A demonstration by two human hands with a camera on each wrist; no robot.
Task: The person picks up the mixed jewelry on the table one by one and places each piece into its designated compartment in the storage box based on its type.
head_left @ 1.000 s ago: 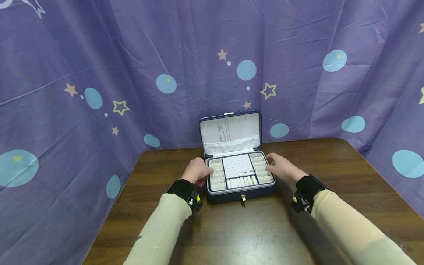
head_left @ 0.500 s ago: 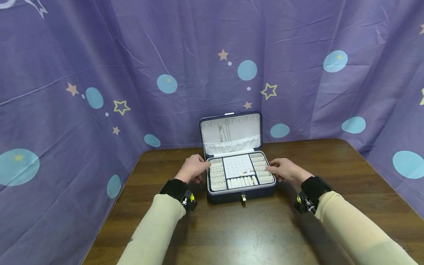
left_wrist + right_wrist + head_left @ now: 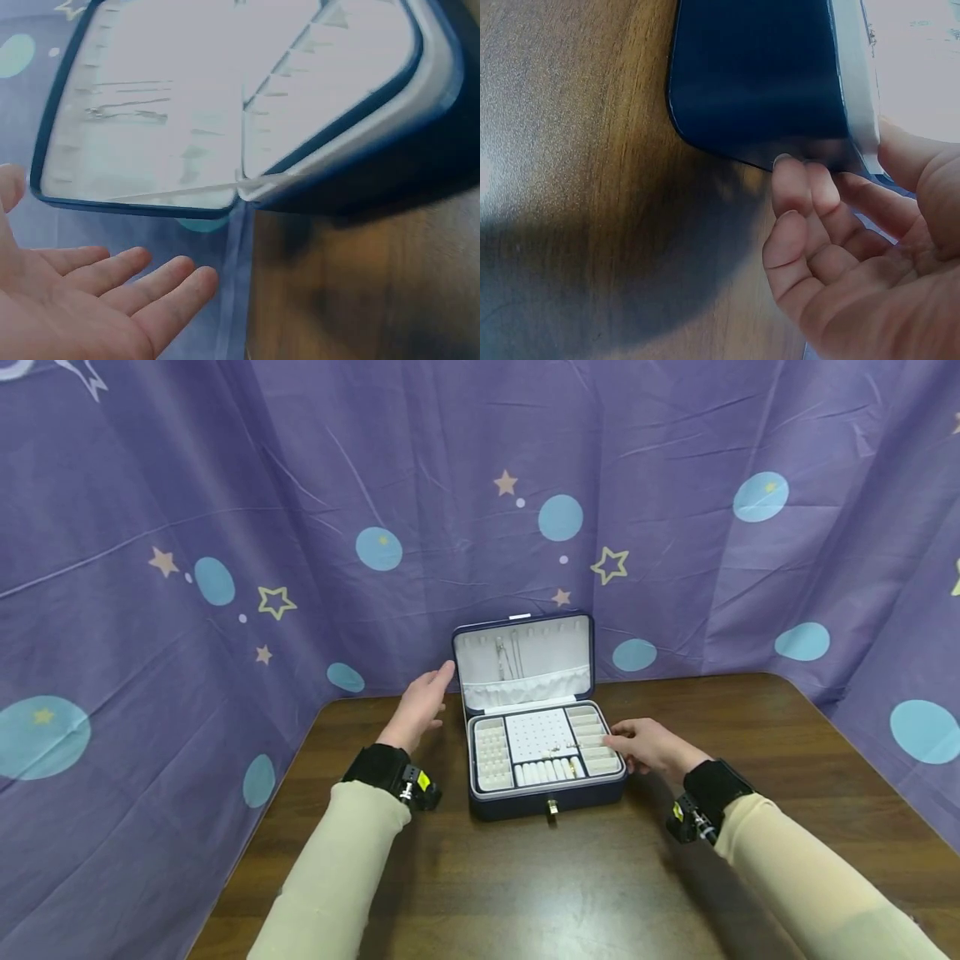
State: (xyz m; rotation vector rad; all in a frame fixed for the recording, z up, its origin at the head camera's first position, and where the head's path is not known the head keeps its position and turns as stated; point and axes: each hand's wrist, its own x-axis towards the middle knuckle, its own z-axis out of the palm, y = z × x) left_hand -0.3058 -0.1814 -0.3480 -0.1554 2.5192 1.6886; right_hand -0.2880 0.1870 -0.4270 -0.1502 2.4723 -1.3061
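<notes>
A navy jewelry box (image 3: 510, 810) stands on the table with its lid (image 3: 525, 647) raised. White compartments, a dotted center panel (image 3: 538, 735) and ring rolls (image 3: 543, 772) fill its top tray. My left hand (image 3: 420, 706) is beside the lid's left edge, fingers extended and holding nothing; in the left wrist view the palm (image 3: 67, 315) faces up below the lid. At the box's right side is my right hand (image 3: 651, 747), its thumb over the rim and its curled fingers (image 3: 791, 184) against the outer wall. Thin necklaces (image 3: 510, 658) hang inside the lid.
The brown wooden table (image 3: 600, 885) extends around the box. A purple curtain (image 3: 450, 510) with stars and blue dots hangs close behind the lid. A small gold clasp (image 3: 552, 807) is on the box's front. Small jewelry pieces (image 3: 558, 750) lie on the dotted panel.
My left hand has left the box's left rim and moved back and left, up beside the lid, its fingers straightening. The right hand shifted slightly toward me along the right side. The box stays put.
</notes>
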